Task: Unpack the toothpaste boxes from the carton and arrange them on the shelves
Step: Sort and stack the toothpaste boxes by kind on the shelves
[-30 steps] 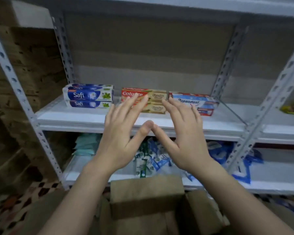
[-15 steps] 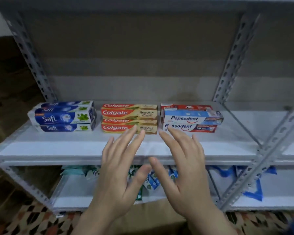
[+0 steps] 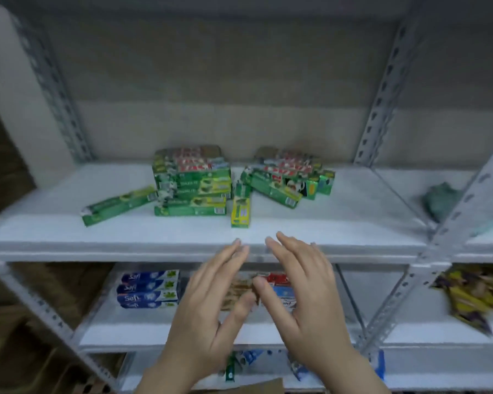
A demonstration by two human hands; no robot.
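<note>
A white upper shelf [image 3: 339, 223] carries green toothpaste boxes: a neat stack [image 3: 192, 189] at centre, a looser heap [image 3: 285, 180] to its right, one box [image 3: 118, 204] lying askew at left, and a yellow-ended box [image 3: 240, 213] pointing toward the near edge. The lower shelf [image 3: 131, 328] holds stacked blue Safi boxes [image 3: 148, 290].

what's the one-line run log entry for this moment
left hand: open, empty | right hand: open, empty | both raised before upper shelf | green boxes: untidy on upper shelf | Safi boxes: stacked, shelf below
</note>
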